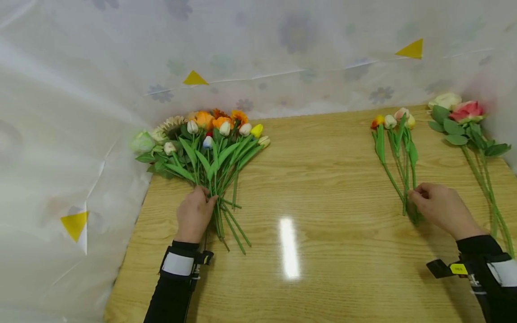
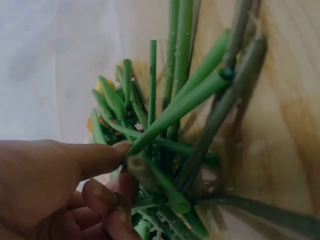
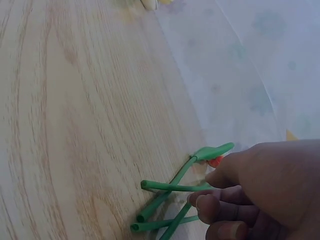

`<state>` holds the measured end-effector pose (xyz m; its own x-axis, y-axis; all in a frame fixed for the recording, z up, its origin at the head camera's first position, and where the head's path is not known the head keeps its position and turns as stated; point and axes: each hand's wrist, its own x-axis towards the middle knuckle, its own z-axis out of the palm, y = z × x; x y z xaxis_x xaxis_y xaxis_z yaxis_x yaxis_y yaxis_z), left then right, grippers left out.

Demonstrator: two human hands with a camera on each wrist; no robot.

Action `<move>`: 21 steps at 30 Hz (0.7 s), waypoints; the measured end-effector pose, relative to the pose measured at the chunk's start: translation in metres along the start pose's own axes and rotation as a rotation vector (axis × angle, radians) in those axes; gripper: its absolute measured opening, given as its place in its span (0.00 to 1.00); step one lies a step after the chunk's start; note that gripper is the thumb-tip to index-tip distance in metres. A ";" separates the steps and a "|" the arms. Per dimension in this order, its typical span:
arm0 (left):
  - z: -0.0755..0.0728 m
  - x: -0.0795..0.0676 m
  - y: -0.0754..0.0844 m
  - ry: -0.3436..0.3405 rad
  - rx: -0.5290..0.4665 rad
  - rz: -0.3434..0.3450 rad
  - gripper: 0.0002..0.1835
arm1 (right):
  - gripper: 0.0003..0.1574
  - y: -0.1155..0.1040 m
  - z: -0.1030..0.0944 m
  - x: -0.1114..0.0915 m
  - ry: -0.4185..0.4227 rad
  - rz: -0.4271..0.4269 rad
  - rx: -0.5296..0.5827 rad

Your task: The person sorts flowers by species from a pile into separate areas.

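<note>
Left hand: thumb and fingers pinch the stems of the large bunch; left hand, large bunch.
Left-hand concealment: the fingers cover part of the stems; rear blossoms overlap too closely to count, and in the left wrist view they blur.
Large bunch axis: heads fan out beyond the left hand, leaning to both sides; stem ends project on its near side, some slanting right.
Large bunch make: smooth, blade-like green leaves; cup-shaped tulips; fuller orange and cream blooms; tube-like green stems, some browner and rougher.
Right hand: thumb and forefinger pinch a stem of the tulip group; right hand, tulip group.
Right-hand concealment: lower stems blur beside the fingertips; in the right wrist view the hand hides most of the blossoms.
Tulip group axis: heads point away beyond the right hand; stems run back toward its fingertips, some crossing.
Rose pair: right of the right hand, one pink, one white; long stems partly behind the wrist.
Table: wood-grained, under both hands.
Sheet: pale, flower-printed, beyond both hands.
</note>
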<state>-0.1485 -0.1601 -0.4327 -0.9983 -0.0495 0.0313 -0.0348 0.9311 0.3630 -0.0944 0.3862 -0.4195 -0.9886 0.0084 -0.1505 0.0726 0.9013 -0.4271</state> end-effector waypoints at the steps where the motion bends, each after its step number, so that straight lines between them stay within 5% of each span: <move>1: -0.001 0.000 0.000 -0.011 -0.005 -0.006 0.16 | 0.25 0.001 0.000 -0.001 -0.006 0.004 0.001; 12: -0.015 -0.004 0.004 -0.026 -0.215 0.022 0.15 | 0.24 -0.005 0.001 -0.009 0.029 -0.021 0.017; 21: -0.025 -0.009 0.031 -0.024 -0.381 0.075 0.15 | 0.22 -0.028 0.005 -0.011 0.042 -0.092 0.055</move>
<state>-0.1399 -0.1397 -0.3980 -0.9984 0.0259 0.0505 0.0533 0.7306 0.6808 -0.0849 0.3586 -0.4104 -0.9960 -0.0543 -0.0711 -0.0130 0.8739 -0.4860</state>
